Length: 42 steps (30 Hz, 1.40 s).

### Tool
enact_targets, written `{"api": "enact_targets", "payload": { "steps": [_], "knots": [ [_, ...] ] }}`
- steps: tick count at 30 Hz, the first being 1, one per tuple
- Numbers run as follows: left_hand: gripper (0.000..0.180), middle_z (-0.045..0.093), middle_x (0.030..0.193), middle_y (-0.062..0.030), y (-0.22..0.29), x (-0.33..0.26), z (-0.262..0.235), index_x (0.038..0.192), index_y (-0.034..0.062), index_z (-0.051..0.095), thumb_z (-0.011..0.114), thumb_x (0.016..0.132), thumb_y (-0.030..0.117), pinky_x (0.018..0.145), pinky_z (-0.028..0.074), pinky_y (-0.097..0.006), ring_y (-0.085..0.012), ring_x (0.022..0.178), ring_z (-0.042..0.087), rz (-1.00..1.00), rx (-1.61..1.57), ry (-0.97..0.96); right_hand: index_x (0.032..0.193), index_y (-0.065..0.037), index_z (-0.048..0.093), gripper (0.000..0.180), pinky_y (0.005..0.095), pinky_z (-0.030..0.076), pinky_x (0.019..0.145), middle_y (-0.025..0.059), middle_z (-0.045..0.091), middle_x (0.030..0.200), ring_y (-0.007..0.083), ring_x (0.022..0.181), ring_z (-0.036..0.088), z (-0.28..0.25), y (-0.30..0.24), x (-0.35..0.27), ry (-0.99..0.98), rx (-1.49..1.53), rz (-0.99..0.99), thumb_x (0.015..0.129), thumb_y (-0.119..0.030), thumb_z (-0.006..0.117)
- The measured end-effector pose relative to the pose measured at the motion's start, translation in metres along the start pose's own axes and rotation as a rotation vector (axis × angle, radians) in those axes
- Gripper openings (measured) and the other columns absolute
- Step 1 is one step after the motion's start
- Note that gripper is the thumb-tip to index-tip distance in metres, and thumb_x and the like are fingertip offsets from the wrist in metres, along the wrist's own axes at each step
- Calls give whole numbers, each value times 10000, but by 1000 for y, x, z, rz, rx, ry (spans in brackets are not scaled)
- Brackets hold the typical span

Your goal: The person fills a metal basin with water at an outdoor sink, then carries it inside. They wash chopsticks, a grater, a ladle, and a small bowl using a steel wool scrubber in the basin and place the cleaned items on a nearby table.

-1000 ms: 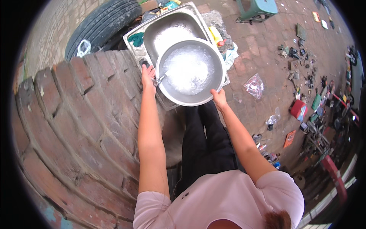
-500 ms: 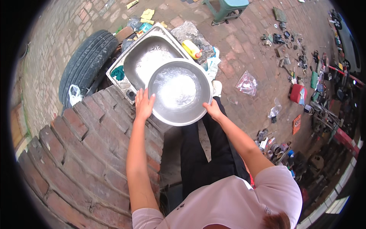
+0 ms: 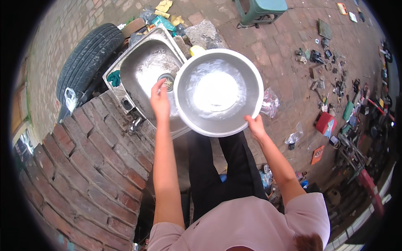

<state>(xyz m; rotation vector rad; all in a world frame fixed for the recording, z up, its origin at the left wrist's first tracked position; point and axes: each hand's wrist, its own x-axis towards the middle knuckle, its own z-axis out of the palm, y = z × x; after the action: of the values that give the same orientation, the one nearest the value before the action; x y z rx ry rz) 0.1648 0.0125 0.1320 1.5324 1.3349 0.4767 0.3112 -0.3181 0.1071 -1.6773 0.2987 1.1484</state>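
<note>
Brickwork (image 3: pixel 79 167) fills the lower left; beside it we note a tyre (image 3: pixel 86 58), then a steel sink (image 3: pixel 144 71). Above the sink's right edge we see the round metal basin (image 3: pixel 218 92), mouth up toward the camera (round, so no long axis), water inside. Left hand (image 3: pixel 160 99) curls on its left rim; right hand (image 3: pixel 255 126) grips the lower right rim. Since half a second ago, the basin sits further right of the sink.
</note>
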Motion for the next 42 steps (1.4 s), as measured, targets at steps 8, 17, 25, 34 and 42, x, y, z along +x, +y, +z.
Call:
{"api": "enact_targets", "payload": {
  "steps": [8,17,25,34,42],
  "knots": [
    [323,601,1084,-197,-40,6,162,1143,-25,588,575,869,147,795,484,-317,-235,912,619,-204,-11,-116,1069,55,575,310,282,456,770,84,637,960,156,865,587,-99,-31,66,168,-137,-170,784,-68,580],
    [200,589,937,-119,-87,31,223,1002,73,697,649,812,116,864,454,-348,-255,916,567,-4,413,56,1056,63,579,297,276,457,733,78,639,950,149,835,590,-123,-16,155,178,-25,-102,779,-43,569],
    [179,622,918,-78,-101,36,210,977,60,702,665,803,40,711,494,-281,-158,754,607,67,266,-36,1048,68,586,294,293,460,727,86,634,948,156,837,583,-90,2,196,128,21,-8,787,-67,578],
    [158,657,834,-31,-102,48,218,962,14,648,686,814,55,551,457,-228,-91,642,559,-490,-3,13,1065,49,591,304,285,454,793,80,649,966,156,885,593,-72,-3,198,136,-67,-152,777,-48,581],
    [135,630,770,-16,-101,46,216,935,28,644,679,805,22,510,437,-219,-77,581,515,-548,-65,-33,1079,52,583,302,284,450,818,85,647,981,165,919,594,-71,9,196,157,-38,-185,792,-43,572]
  ]
}}
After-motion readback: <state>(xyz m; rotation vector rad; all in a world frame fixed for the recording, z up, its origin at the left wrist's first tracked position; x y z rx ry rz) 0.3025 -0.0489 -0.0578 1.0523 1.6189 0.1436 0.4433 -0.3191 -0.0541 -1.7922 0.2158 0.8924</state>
